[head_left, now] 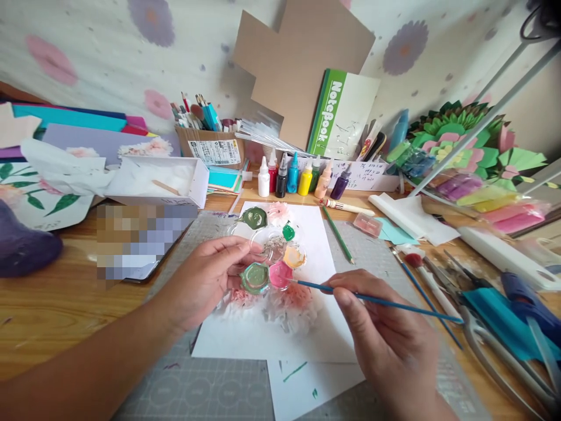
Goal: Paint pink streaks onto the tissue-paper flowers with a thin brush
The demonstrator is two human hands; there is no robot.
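Observation:
My left hand (214, 272) pinches the left side of a clear paint palette (264, 238), held above a white sheet (263, 345). Its round wells hold dark green, bright green, orange-yellow, grey-green and pink paint. Between the thumb and fingers of my right hand (385, 330) is a thin blue paintbrush (372, 299), its tip at the pink paint (280, 275). Below the palette, pink and white painted flowers (293, 307) show on the sheet; the palette and my left hand cover part of them.
A grey cutting mat (193, 380) lies under the paper. Several paint bottles (305, 177) stand in a row behind, near a box of brushes (210, 143). A green pencil (338, 237) lies right of the sheet, and scissors (482, 345) lie farther right. At left sits a phone (149, 266).

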